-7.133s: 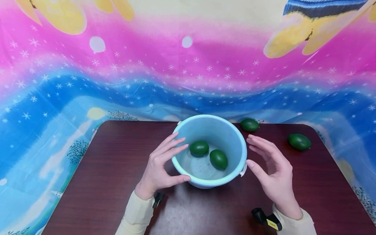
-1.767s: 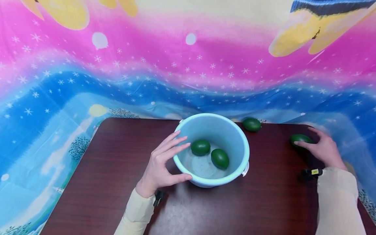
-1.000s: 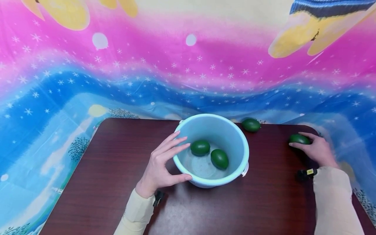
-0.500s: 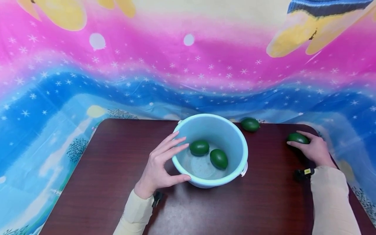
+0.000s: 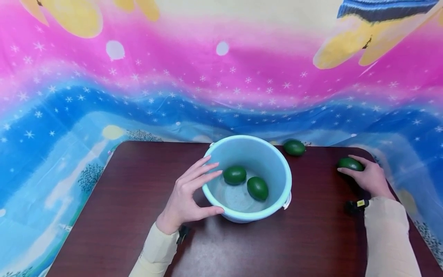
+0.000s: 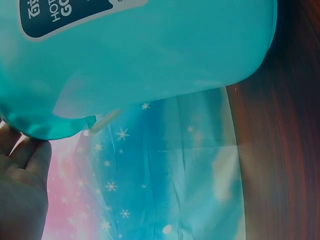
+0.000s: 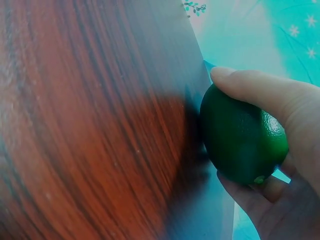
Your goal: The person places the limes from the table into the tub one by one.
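My left hand holds a light blue bucket at its left rim, fingers spread over the edge and thumb at the near side. In the left wrist view, fingertips meet the rim of the bucket. Two dark green oval fruits, one left and one right, lie on the bucket's bottom. Far to the right, my right hand grips a third dark green oval fruit between thumb and fingers. The right wrist view shows this glossy fruit close over the tabletop.
Another green fruit lies at the back edge of the dark wooden table, just right of the bucket. A white handle end sticks out at the bucket's right. A printed cloth hangs behind the table.
My right hand has gone from beside the bucket to the far-right fruit. Its fingers have closed round that fruit, which has shifted slightly left. My left hand has stayed at the rim.
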The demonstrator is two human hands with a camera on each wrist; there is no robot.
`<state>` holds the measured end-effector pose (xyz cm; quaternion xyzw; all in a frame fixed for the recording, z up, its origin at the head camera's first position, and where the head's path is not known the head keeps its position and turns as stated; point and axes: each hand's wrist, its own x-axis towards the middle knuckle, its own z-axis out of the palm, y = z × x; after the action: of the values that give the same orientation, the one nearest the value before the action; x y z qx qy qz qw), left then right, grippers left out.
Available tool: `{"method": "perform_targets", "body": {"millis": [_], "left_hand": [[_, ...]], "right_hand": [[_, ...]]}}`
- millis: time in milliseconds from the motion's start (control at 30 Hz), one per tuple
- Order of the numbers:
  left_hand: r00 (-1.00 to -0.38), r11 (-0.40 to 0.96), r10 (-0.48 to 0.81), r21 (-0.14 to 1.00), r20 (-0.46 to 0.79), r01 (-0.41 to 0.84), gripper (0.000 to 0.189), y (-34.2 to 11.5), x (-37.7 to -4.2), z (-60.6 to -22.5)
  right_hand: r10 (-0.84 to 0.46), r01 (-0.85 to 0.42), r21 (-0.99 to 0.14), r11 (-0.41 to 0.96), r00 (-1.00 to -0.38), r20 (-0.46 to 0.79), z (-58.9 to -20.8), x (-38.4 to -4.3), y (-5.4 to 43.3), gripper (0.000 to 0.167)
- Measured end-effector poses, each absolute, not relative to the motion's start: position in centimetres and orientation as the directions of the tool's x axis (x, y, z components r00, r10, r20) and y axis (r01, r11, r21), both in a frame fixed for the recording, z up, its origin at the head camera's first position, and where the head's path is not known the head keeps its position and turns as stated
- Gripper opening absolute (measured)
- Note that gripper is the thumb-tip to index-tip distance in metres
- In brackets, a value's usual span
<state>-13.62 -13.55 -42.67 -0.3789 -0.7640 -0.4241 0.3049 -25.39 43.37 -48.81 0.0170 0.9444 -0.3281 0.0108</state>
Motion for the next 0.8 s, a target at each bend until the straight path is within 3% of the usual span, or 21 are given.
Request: {"method": "perform_targets", "body": {"millis": [800], "left_hand": [[-0.521,0.364,0.312,0.406,0.795,0.838,0.076,-13.53,-13.73,-42.88]], "right_hand": [[0.063,0.014,-0.621,0.784,-0.996,0.057,-49.38,-24.99,43.02,0.08]]}}
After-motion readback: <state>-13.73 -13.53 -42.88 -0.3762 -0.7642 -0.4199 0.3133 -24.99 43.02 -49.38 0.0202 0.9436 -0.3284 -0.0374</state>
